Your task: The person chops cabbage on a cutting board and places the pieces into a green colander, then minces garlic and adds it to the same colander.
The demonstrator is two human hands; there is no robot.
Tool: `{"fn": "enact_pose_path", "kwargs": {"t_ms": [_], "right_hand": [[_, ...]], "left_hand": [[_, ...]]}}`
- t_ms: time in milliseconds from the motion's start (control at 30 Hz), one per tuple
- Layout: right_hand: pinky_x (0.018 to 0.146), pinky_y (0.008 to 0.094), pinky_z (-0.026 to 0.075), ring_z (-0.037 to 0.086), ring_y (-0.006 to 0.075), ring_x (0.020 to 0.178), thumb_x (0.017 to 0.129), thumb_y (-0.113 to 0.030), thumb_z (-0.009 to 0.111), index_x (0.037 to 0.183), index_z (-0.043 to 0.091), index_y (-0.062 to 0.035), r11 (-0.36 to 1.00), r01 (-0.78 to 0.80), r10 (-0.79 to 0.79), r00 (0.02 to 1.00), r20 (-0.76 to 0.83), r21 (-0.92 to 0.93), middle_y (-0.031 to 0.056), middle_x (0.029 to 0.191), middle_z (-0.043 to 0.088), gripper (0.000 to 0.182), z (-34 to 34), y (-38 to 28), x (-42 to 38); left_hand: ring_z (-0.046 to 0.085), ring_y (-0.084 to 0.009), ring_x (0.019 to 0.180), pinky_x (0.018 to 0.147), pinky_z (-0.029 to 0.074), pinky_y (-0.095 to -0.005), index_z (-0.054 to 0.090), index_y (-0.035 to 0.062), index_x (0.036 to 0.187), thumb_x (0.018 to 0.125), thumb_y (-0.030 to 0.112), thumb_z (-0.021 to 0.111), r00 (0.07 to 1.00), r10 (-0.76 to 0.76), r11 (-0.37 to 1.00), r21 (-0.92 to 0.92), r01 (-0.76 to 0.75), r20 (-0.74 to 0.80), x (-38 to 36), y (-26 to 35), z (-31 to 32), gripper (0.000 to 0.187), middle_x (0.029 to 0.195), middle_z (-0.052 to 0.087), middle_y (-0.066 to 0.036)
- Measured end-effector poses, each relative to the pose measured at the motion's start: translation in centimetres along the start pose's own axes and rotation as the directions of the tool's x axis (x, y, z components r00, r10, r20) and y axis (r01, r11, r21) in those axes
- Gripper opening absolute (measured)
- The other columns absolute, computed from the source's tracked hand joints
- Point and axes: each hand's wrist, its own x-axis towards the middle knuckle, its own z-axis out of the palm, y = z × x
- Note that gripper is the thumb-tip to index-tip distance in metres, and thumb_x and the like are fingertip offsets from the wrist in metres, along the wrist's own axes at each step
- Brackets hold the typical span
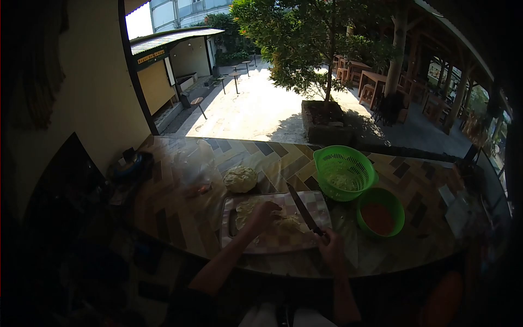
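Counter (180,223): right fingers (325,235) wrap knife (303,207); left fingers (274,207) bent over leaves (291,223).

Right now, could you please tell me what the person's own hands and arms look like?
The left hand and right hand are bare, as are the forearms. A dark sleeve shows on the left side; shadow hides finer details.

Both forearms (227,265) reaching forward, left hand (263,216) angled rightward, right hand (330,244) curled
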Motion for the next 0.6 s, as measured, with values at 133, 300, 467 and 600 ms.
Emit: {"fn": "enact_pose_path", "kwargs": {"t_ms": [133, 300, 467, 600], "right_hand": [[0.074, 0.0433, 0.05, 0.065, 0.0375, 0.09, 0.087, -0.02, 0.063, 0.11, 0.062, -0.0006, 0.99, -0.096, 0.1, 0.994, 0.04, -0.101, 0.021, 0.09, 0.067, 0.029, -0.4, -1.1, -1.0], [0.075, 0.0411, 0.051, 0.065, 0.0364, 0.091, 0.086, -0.018, 0.063, 0.109, 0.062, -0.0012, 0.979, -0.153, 0.153, 0.988, -0.01, -0.132, 0.0206, 0.096, 0.067, 0.028, 0.0, -2.4, -1.8], [0.076, 0.0422, 0.051, 0.065, 0.0376, 0.093, 0.086, -0.019, 0.063, 0.11, 0.061, -0.0013, 0.977, -0.161, 0.167, 0.986, 0.03, -0.137, 0.0216, 0.096, 0.067, 0.03, -0.6, -2.5, -2.0], [0.076, 0.0426, 0.051, 0.064, 0.0381, 0.093, 0.085, -0.02, 0.064, 0.109, 0.061, 0.0004, 0.974, -0.157, 0.169, 0.984, 0.061, -0.16, 0.0231, 0.096, 0.066, 0.031, -0.9, -2.1, -2.1]], "left_hand": [[0.068, -0.028, 0.087, 0.077, 0.054, -0.0368, 0.071, 0.0009, 0.1, 0.07, 0.012, 0.077, 0.983, -0.154, 0.975, 0.178, 0.135, 0.098, -0.7, 2.0, -0.4, 0.032, 0.093, 0.069, -0.018], [0.067, -0.0315, 0.086, 0.077, 0.052, -0.0402, 0.07, -0.0005, 0.098, 0.073, 0.011, 0.072, 0.991, -0.008, 1.0, 0.024, 0.005, 0.134, -0.5, 0.8, 1.3, 0.028, 0.093, 0.068, -0.021], [0.065, -0.032, 0.092, 0.082, 0.051, -0.0371, 0.068, 0.0016, 0.101, 0.076, 0.003, 0.066, 0.963, 0.184, 0.976, 0.151, -0.156, -0.195, 1.2, -2.9, 2.2, 0.026, 0.098, 0.067, -0.016], [0.057, -0.0386, 0.096, 0.083, 0.047, -0.0436, 0.065, -0.0008, 0.085, 0.08, 0.004, 0.052, 0.949, 0.316, 0.901, 0.316, -0.296, -0.012, 2.8, -5.1, 0.8, 0.014, 0.095, 0.061, -0.02]]}}
